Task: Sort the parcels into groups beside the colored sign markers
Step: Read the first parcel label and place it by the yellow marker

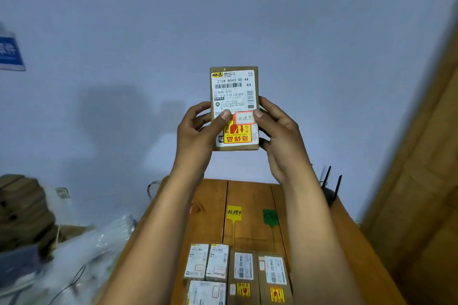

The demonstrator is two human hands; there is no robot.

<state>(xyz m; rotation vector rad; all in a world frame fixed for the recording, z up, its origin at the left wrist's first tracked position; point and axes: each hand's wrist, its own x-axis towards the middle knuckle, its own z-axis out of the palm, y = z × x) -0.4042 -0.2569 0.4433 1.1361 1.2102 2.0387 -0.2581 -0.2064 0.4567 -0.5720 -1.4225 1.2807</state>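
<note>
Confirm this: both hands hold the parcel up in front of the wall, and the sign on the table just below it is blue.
Wrong in one respect: the sign is yellow, as the head view shows. The rest stands: the left hand and right hand hold the parcel up against the wall, above the table.

Parcel-sorting room: labelled parcels (244, 270) on wooden table (210, 200), blue wall sign (10, 53).

The held parcel (234, 109) is matt brown cardboard with a smooth white paper label and a shiny yellow-and-red sticker. Table (250, 195) is warm wood planks with a slight sheen. Yellow marker (234, 212) and green marker (270, 216) look like plastic tags.
</note>
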